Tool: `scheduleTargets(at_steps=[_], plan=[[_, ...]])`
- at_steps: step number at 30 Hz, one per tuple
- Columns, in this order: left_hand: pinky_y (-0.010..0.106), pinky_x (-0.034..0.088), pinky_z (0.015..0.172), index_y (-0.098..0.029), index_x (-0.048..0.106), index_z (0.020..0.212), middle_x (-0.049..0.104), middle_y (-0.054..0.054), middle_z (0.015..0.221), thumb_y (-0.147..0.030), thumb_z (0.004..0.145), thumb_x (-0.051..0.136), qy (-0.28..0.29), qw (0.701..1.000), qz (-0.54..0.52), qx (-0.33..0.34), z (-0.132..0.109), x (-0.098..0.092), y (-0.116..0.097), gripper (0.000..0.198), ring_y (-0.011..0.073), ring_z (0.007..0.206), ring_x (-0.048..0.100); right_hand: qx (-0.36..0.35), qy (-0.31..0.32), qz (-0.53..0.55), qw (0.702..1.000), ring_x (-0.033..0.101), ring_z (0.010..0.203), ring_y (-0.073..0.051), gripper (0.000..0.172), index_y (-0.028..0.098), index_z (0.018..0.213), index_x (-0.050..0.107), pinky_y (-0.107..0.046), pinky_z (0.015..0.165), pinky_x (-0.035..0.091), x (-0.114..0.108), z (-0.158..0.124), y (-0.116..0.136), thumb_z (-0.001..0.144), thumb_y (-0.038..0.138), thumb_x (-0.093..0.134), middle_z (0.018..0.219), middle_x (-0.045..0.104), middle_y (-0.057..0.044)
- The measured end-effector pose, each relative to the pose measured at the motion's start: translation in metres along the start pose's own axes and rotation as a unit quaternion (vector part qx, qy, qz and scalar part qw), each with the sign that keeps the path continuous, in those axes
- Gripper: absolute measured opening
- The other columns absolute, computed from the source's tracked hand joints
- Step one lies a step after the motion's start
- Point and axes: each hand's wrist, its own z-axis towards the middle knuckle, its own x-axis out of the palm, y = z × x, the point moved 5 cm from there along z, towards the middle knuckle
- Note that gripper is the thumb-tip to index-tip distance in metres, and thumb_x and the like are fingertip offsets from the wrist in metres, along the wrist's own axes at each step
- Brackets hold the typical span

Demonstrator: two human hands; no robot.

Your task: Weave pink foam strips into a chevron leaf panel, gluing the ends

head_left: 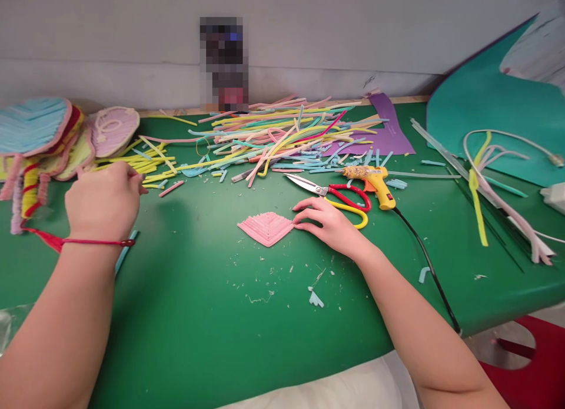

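Note:
My right hand [325, 222] rests on the green table [198, 315], its fingertips pinching the right corner of a pink fan-shaped piece [266, 228] made of glued strips. My left hand [105, 202] is raised at the left, fingers curled closed near the yellow strips [145, 169]; what it holds, if anything, is hidden. A red cord circles that wrist. Just beyond my right hand lie red-and-yellow scissors [339, 194] and a yellow glue gun [373, 182].
A heap of coloured foam strips [282, 135] covers the back middle. Finished striped pieces [48, 138] stack at far left. A purple sheet [388, 132], a teal sheet [485, 103], clear glue sticks and loose strips [489, 185] lie right. The gun's black cable [428, 268] runs toward the front edge.

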Motion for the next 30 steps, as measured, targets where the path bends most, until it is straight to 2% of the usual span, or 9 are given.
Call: scheduleTargets(at_steps=[2, 5, 7, 11, 14, 18, 22, 26, 30], plan=[[0.042, 0.048, 0.074, -0.012, 0.061, 0.111, 0.064, 0.019, 0.105, -0.025, 0.089, 0.029, -0.025, 0.999, 0.009, 0.030, 0.001, 0.002, -0.001, 0.041, 0.0342, 0.098, 0.060, -0.001, 0.001, -0.001, 1.000, 0.058, 0.102, -0.020, 0.010, 0.021, 0.089, 0.067, -0.039, 0.092, 0.047, 0.000, 0.000, 0.000, 0.089, 0.022, 0.057, 0.107, 0.061, -0.008], [0.048, 0.042, 0.093, -0.009, 0.062, 0.105, 0.061, 0.018, 0.112, -0.018, 0.086, 0.029, -0.108, 0.991, 0.024, 0.081, 0.002, 0.003, -0.001, 0.039, 0.0305, 0.105, 0.057, 0.000, 0.002, -0.003, 1.000, 0.058, 0.102, -0.020, 0.010, 0.021, 0.089, 0.067, -0.039, 0.092, 0.047, 0.000, 0.000, -0.001, 0.089, 0.021, 0.057, 0.108, 0.061, -0.008], [0.054, 0.031, 0.104, -0.005, 0.061, 0.101, 0.062, 0.019, 0.109, -0.022, 0.088, 0.027, -0.142, 0.986, 0.033, 0.082, 0.003, 0.007, 0.001, 0.041, 0.0300, 0.104, 0.056, 0.001, 0.003, -0.004, 1.000, 0.058, 0.102, -0.020, 0.010, 0.021, 0.089, 0.067, -0.039, 0.092, 0.047, 0.000, 0.000, -0.001, 0.089, 0.022, 0.057, 0.108, 0.061, -0.008], [0.066, 0.016, 0.106, -0.002, 0.062, 0.093, 0.065, 0.021, 0.099, -0.037, 0.091, 0.029, -0.131, 0.988, 0.019, 0.075, 0.004, 0.015, 0.001, 0.048, 0.0352, 0.108, 0.054, 0.005, 0.004, -0.003, 1.000, 0.058, 0.102, -0.020, 0.010, 0.022, 0.089, 0.067, -0.039, 0.093, 0.047, 0.000, -0.001, 0.000, 0.090, 0.023, 0.056, 0.108, 0.061, -0.007], [0.068, 0.013, 0.106, -0.008, 0.062, 0.083, 0.065, 0.017, 0.096, -0.041, 0.092, 0.037, -0.159, 0.980, -0.023, 0.118, -0.007, 0.008, -0.016, 0.042, 0.0333, 0.108, 0.055, 0.008, 0.004, -0.001, 1.000, 0.058, 0.103, -0.020, 0.011, 0.022, 0.089, 0.067, -0.040, 0.092, 0.047, -0.001, -0.001, 0.000, 0.090, 0.023, 0.055, 0.108, 0.061, -0.007], [0.060, 0.013, 0.113, -0.016, 0.060, 0.084, 0.064, 0.011, 0.110, -0.029, 0.097, 0.036, -0.226, 0.932, -0.102, 0.263, -0.040, -0.008, -0.058, 0.030, 0.0267, 0.117, 0.055, 0.008, 0.007, 0.001, 1.000, 0.058, 0.103, -0.021, 0.012, 0.022, 0.090, 0.067, -0.041, 0.092, 0.048, -0.001, -0.001, 0.000, 0.090, 0.024, 0.055, 0.108, 0.061, -0.008], [0.065, 0.016, 0.111, -0.019, 0.060, 0.104, 0.052, 0.012, 0.134, -0.016, 0.093, 0.041, -0.171, 0.885, -0.130, 0.413, -0.076, -0.004, -0.096, 0.022, 0.0310, 0.136, 0.036, 0.009, 0.007, 0.002, 1.000, 0.058, 0.103, -0.022, 0.013, 0.023, 0.090, 0.067, -0.041, 0.092, 0.048, -0.001, 0.000, 0.000, 0.090, 0.024, 0.054, 0.108, 0.061, -0.008], [0.065, 0.016, 0.113, -0.020, 0.062, 0.094, 0.057, 0.010, 0.129, -0.019, 0.092, 0.047, -0.138, 0.840, -0.159, 0.501, -0.101, -0.002, -0.114, 0.014, 0.0301, 0.135, 0.039, 0.009, 0.007, 0.003, 1.000, 0.058, 0.103, -0.021, 0.013, 0.022, 0.090, 0.067, -0.041, 0.092, 0.048, -0.001, 0.000, 0.001, 0.090, 0.025, 0.054, 0.109, 0.061, -0.008], [0.065, 0.017, 0.113, -0.017, 0.062, 0.093, 0.058, 0.012, 0.127, -0.013, 0.091, 0.044, -0.120, 0.817, -0.143, 0.546, -0.113, 0.001, -0.122, 0.019, 0.0296, 0.134, 0.039, 0.011, 0.008, 0.002, 1.000, 0.058, 0.103, -0.021, 0.013, 0.022, 0.090, 0.067, -0.040, 0.092, 0.047, -0.001, 0.000, 0.001, 0.090, 0.024, 0.054, 0.108, 0.061, -0.008]])
